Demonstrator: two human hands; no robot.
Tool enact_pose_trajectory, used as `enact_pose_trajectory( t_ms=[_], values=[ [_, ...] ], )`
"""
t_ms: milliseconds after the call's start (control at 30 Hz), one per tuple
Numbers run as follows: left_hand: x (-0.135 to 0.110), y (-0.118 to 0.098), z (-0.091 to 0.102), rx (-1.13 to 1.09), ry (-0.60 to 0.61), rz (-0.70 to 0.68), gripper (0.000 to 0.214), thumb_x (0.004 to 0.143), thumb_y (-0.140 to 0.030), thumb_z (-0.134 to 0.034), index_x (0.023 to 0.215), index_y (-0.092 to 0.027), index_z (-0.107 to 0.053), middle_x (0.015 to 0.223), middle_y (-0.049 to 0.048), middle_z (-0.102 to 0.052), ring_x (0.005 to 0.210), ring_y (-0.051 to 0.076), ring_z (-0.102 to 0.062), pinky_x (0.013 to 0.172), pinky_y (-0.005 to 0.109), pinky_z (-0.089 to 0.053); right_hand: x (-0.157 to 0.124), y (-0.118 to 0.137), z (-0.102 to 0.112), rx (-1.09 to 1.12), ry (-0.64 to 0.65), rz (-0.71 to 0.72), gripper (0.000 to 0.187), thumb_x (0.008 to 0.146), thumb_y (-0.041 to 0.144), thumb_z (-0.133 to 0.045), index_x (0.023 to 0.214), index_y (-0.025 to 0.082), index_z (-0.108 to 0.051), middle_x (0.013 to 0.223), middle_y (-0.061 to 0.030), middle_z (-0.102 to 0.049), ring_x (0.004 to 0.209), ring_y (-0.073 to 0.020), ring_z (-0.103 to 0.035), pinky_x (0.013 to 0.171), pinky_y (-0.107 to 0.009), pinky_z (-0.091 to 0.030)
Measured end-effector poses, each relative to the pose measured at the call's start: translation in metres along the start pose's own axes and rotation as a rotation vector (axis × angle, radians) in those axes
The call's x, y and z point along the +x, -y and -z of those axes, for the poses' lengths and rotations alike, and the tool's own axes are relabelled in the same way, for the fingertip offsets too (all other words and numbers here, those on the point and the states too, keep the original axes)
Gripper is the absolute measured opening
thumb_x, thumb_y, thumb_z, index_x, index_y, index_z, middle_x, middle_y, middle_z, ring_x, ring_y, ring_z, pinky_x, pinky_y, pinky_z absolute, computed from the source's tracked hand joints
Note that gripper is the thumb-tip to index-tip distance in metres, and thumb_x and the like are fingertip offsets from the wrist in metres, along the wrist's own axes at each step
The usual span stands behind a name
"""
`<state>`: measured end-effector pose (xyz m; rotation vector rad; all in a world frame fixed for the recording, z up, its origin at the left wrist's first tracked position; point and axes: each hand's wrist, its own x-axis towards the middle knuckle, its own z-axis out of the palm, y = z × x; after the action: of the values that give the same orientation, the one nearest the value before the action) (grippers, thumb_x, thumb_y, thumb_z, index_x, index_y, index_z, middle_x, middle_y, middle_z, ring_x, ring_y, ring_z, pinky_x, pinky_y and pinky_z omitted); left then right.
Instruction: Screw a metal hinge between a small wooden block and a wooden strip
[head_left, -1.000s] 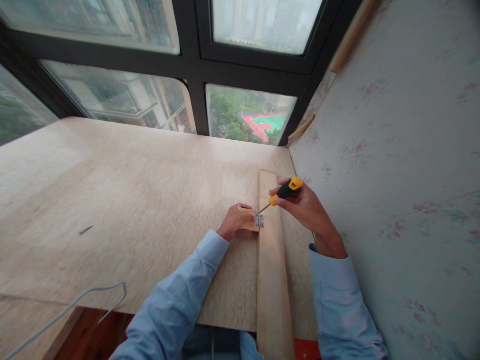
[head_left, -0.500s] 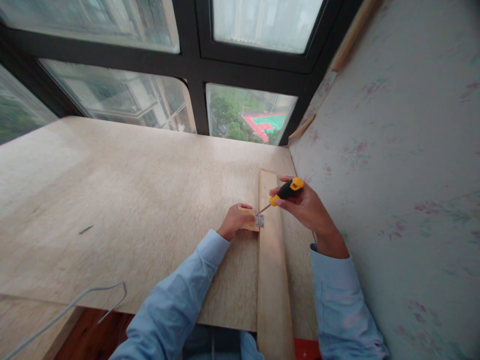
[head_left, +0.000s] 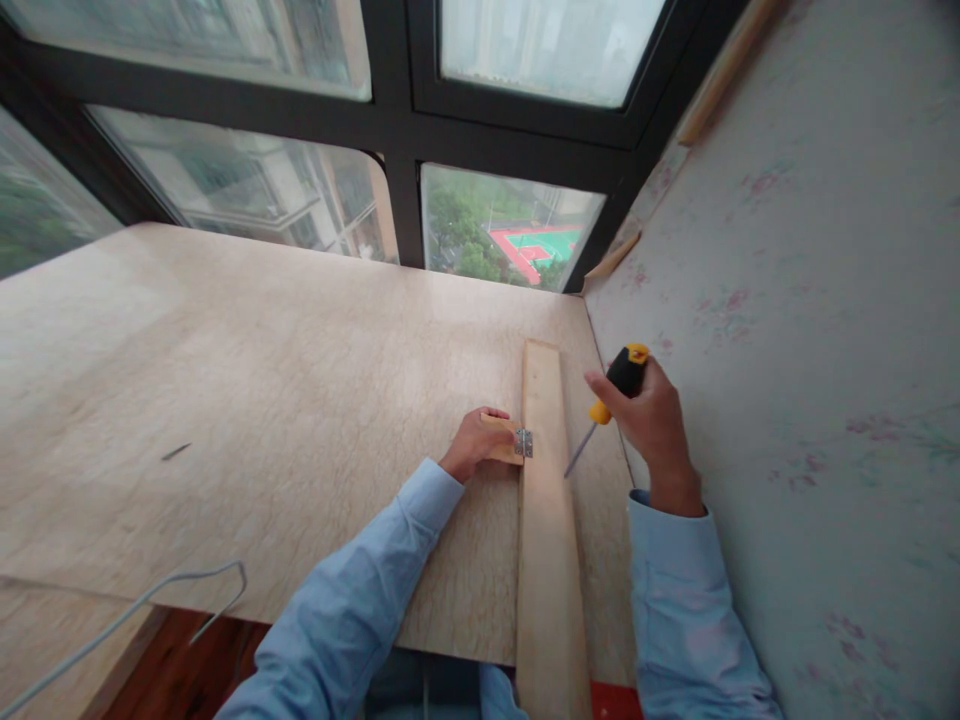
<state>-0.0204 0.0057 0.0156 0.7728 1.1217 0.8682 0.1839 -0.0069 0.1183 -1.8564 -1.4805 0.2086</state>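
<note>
Head cam: right grip [head_left: 651, 420] clasped screwdriver [head_left: 600, 411], hinge [head_left: 523, 442] lay just left of its tip, nr left grip [head_left: 471, 447] pinning block [head_left: 507, 446].

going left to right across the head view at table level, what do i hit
bent wire → left hand on the small wood block → long wood strip → right hand holding the screwdriver → papered wall
</note>
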Motion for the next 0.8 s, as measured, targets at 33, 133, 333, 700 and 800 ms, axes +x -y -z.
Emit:
enact_pose_trajectory(
  t_ms=[33,133,333,700,800],
  values=[
    [0.000,0.000,0.000,-0.008,0.000,0.002,0.041,0.050,-0.004,-0.077,0.088,-0.009,-0.060,0.074,0.0063,-0.065,0.058,0.014,-0.059,0.056,0.026,-0.044,0.002,-0.004,0.000,-0.103,0.091,-0.007,0.044,0.075,0.060,-0.066,0.089,0.020,-0.054,0.074,-0.0049,-0.062,0.068,-0.0224,-0.060,0.060,-0.031,-0.043],
    [0.000,-0.001,0.000,-0.016,0.002,0.010,0.042,0.051,-0.003,-0.076,0.089,-0.009,-0.059,0.074,0.0059,-0.065,0.059,0.015,-0.059,0.056,0.027,-0.045,0.005,-0.016,-0.008,-0.344,0.392,-0.015,0.038,0.078,0.052,-0.065,0.093,0.019,-0.056,0.084,-0.0100,-0.066,0.077,-0.0259,-0.063,0.062,-0.031,-0.042],
    [0.001,0.002,0.003,0.011,0.023,-0.021,0.047,0.048,-0.011,-0.083,0.089,-0.010,-0.061,0.076,0.0063,-0.065,0.062,0.015,-0.060,0.056,0.025,-0.045,0.007,-0.037,-0.024,-0.468,0.694,-0.036,0.027,0.077,0.037,-0.064,0.093,0.016,-0.057,0.093,-0.0121,-0.069,0.084,-0.0262,-0.065,0.065,-0.029,-0.043],
    [0.002,0.002,0.005,-0.014,0.035,-0.007,0.045,0.047,-0.005,-0.080,0.086,-0.010,-0.060,0.073,0.0038,-0.064,0.059,0.014,-0.059,0.053,0.024,-0.046,0.009,-0.064,-0.038,-0.485,0.711,-0.043,0.033,0.069,0.034,-0.069,0.095,0.015,-0.061,0.093,-0.0117,-0.070,0.083,-0.0249,-0.065,0.061,-0.028,-0.042],
    [0.002,0.001,0.005,-0.028,0.039,-0.006,0.045,0.046,-0.004,-0.079,0.086,-0.010,-0.059,0.072,0.0035,-0.063,0.059,0.015,-0.059,0.053,0.025,-0.046,0.009,-0.065,-0.039,-0.493,0.698,-0.062,0.037,0.069,0.036,-0.071,0.097,0.015,-0.062,0.095,-0.0132,-0.070,0.085,-0.0259,-0.065,0.063,-0.028,-0.043]
  ],
)
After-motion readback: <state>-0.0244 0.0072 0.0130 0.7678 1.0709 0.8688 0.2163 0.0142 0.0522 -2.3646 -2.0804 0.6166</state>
